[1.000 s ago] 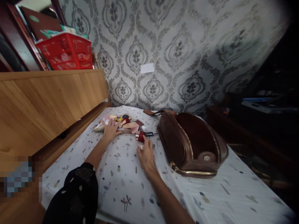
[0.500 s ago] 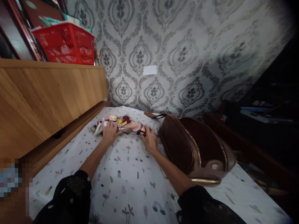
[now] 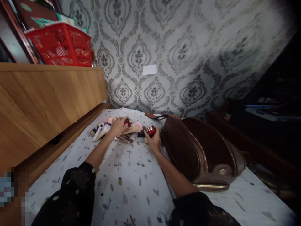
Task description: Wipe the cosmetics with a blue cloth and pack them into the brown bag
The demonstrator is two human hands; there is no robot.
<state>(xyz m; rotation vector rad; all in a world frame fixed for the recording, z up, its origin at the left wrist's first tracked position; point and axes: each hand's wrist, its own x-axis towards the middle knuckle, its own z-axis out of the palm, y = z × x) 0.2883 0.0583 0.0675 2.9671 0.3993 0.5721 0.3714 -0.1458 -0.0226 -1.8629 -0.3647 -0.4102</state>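
Observation:
A pile of cosmetics with white tubes point(image 3: 102, 131) and a round pink item point(image 3: 138, 126) lies on the patterned sheet point(image 3: 131, 169). My right hand point(image 3: 154, 140) grips a red jar with a shiny lid point(image 3: 151, 131), just left of the brown bag point(image 3: 181, 147). Over the pile, my left hand point(image 3: 118, 126) has its fingers closed round a second red jar with a dark top point(image 3: 127, 122). A clear slim case point(image 3: 124, 139) rests at the pile's near edge.
The brown bag stands unzipped on the right of the bed. A wooden cabinet point(image 3: 54, 100) borders the left side, with a red basket point(image 3: 68, 45) on top. Patterned wallpaper rises behind, and dark furniture point(image 3: 270, 116) is at the right.
My right hand has lifted a red jar. My left hand has moved right and away from me, onto the other red jar. The clear case now lies lower, apart from my left hand.

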